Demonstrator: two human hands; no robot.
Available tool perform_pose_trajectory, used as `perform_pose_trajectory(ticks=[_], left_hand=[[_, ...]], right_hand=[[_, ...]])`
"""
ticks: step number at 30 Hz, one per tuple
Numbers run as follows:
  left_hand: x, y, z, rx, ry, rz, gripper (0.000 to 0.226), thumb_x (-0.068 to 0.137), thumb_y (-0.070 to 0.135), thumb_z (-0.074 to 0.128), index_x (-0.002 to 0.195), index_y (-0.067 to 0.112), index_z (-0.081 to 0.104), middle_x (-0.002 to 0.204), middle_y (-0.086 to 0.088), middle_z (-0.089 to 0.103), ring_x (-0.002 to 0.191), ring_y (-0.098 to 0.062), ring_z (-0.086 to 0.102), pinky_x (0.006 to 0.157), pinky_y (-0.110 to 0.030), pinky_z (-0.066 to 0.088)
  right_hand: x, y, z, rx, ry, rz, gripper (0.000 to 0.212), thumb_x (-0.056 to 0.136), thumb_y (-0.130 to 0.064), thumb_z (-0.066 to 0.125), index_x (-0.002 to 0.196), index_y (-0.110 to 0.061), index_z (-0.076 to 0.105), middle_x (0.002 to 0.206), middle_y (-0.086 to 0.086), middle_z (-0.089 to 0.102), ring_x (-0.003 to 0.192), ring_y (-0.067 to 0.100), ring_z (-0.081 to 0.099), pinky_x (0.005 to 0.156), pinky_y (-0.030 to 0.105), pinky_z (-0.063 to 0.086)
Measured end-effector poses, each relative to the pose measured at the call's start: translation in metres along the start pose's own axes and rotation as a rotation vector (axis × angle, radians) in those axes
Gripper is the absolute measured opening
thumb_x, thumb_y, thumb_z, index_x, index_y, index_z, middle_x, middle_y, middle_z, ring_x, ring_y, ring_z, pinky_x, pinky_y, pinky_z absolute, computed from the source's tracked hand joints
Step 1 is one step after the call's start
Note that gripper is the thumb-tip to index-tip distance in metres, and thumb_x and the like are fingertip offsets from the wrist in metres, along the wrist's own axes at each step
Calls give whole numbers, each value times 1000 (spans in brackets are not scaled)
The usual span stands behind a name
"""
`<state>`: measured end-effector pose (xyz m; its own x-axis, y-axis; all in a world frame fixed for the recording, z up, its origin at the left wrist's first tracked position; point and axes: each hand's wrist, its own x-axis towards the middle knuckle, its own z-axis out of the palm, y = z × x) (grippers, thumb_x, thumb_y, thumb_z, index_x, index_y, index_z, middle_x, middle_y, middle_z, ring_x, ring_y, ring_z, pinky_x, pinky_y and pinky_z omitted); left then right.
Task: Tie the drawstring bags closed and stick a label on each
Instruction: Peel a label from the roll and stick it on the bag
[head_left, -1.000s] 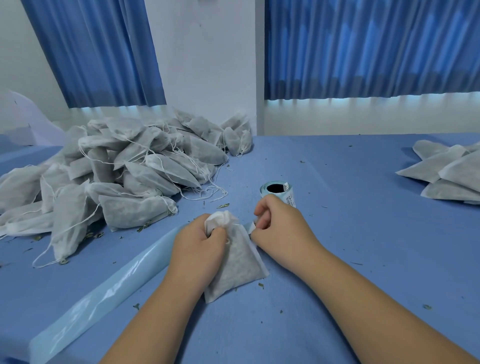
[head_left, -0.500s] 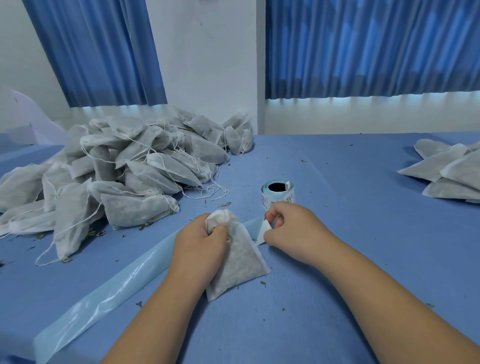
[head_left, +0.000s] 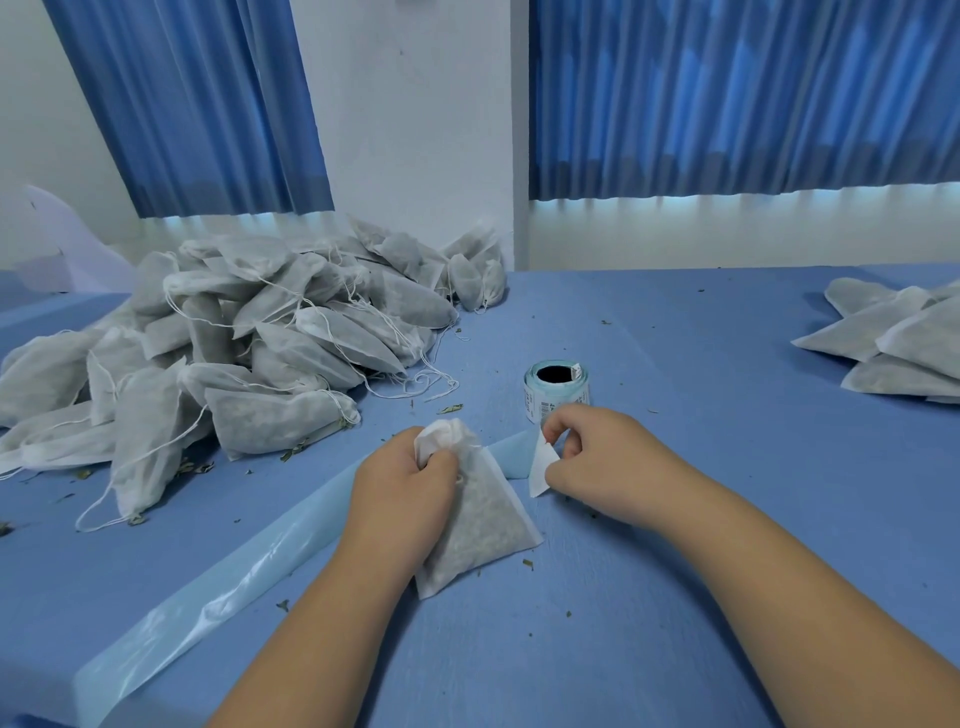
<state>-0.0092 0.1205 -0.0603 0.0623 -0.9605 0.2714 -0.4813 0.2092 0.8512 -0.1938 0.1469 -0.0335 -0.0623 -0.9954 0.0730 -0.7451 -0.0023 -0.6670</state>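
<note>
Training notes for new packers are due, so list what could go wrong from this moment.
1. The label, pinched at one edge by the right hand, hangs free; it may fold onto itself or the backing strip.
2. The table is littered with leaf crumbs; they could foul the adhesive.
3. The left hand grips the bag only by its neck, so it might shift when pressed.

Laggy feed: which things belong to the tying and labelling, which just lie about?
Job: white fabric drawstring bag, left hand; white paper label, right hand; pale-blue label roll; grey-white bag heap.
Lying about: glossy pale-blue strip; blue curtains.
</note>
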Motion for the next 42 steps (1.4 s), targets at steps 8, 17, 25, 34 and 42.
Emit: perform_pose_trajectory(ticks=[8, 17, 25, 34, 42], left_hand=[[-1, 0, 0, -25, -35, 47, 21, 84, 7, 49, 65, 10, 39, 56, 10, 39, 50, -6, 32, 48, -19, 30], [1, -1, 1, -32, -32, 56, 19, 84, 8, 49, 67, 7, 41, 58, 9, 40, 51, -6, 33, 49, -22, 28], [1, -1, 0, -57, -37, 35, 24, 83, 6, 51, 63, 15, 42, 49, 15, 39, 46, -3, 34, 45, -16, 30], [2, -3, 0, -58, -24, 19, 22, 83, 8, 52, 64, 16, 43, 49, 15, 38, 46, -3, 35, 45, -16, 32], [1, -3, -1, -110, -39, -9, 19, 83, 12, 53, 64, 14, 49, 50, 17, 45, 45, 0, 39, 53, -26, 33]], right_hand=[[-2, -7, 14, 27, 53, -59, 15, 78, -14, 58, 90, -23, 54, 72, -11, 55, 65, 6, 49, 58, 24, 39], [4, -4, 17, 71, 47, -47, 28, 80, -15, 57, 103, -30, 60, 72, -13, 47, 65, 2, 45, 55, 18, 30], [4, -4, 12, 49, -24, -20, 42, 82, -15, 52, 116, -38, 61, 78, -18, 46, 70, 0, 46, 56, 17, 32], [3, 0, -5, 107, -83, 4, 41, 80, -11, 48, 107, -39, 62, 64, -13, 47, 40, -2, 43, 42, 11, 31], [-2, 16, -28, 205, 4, 36, 31, 84, -11, 51, 102, -34, 62, 66, -7, 50, 52, 8, 45, 52, 21, 35]])
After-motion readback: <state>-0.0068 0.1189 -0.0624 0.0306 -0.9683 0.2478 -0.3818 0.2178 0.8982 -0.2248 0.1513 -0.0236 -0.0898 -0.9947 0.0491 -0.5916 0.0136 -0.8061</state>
